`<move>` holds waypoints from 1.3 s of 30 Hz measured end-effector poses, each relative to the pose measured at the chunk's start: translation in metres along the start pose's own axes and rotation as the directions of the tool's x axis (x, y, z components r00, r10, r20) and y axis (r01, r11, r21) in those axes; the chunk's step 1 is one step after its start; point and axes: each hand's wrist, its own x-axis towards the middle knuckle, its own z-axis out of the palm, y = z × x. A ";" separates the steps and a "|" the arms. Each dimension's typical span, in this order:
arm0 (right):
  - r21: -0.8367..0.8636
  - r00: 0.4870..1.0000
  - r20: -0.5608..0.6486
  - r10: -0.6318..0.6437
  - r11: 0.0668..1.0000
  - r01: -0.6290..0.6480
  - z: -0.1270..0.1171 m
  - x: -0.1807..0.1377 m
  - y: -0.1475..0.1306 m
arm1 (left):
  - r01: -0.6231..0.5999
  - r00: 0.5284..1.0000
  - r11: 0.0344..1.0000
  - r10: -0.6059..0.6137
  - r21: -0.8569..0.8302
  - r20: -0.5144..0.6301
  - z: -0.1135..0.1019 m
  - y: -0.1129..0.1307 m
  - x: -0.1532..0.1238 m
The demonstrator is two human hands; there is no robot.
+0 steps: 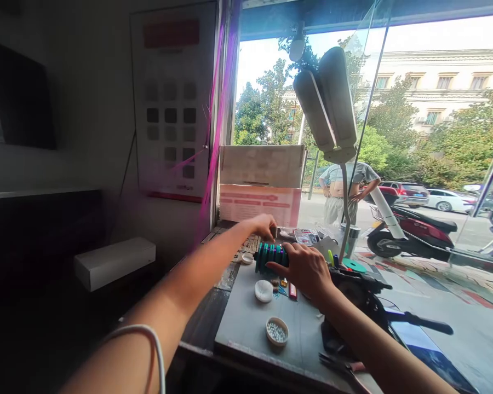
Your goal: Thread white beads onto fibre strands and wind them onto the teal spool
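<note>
My right hand (310, 268) is closed around one end of a teal ridged cylinder (268, 258), which looks like a stack of thread spools held sideways above the board. Beyond it, my left hand (263, 225) reaches over with fingers curled downward; whatever they pinch is too small to make out. Below the cylinder lie a white round dish (263, 291), small brown and yellow pieces, blue bits and a red-and-white box (292, 291). Closer to me stands a round bowl (277, 331) of small pale beads. Another small dish (247, 258) sits to the left of the cylinder.
A dark machine with a handle (419, 322) occupies the board's right side, with pliers (340, 365) nearby. A two-panel lamp (328, 104) rises behind. A white box (115, 262) is at left. Through the glass are a person (345, 186) and a scooter (411, 227).
</note>
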 end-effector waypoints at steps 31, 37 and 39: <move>0.041 0.985 0.163 -0.063 0.997 0.057 -0.006 0.009 0.014 | -0.263 0.641 0.965 0.163 -0.015 -0.750 0.151 -0.047 -0.112; 0.042 0.988 0.150 -0.044 0.998 0.038 -0.008 0.009 0.013 | -0.215 0.659 0.967 0.248 0.139 -0.710 0.158 -0.057 -0.121; 0.048 0.989 0.143 -0.046 0.998 0.040 -0.010 0.008 0.012 | -0.227 0.709 0.966 0.252 0.125 -0.659 0.159 -0.058 -0.130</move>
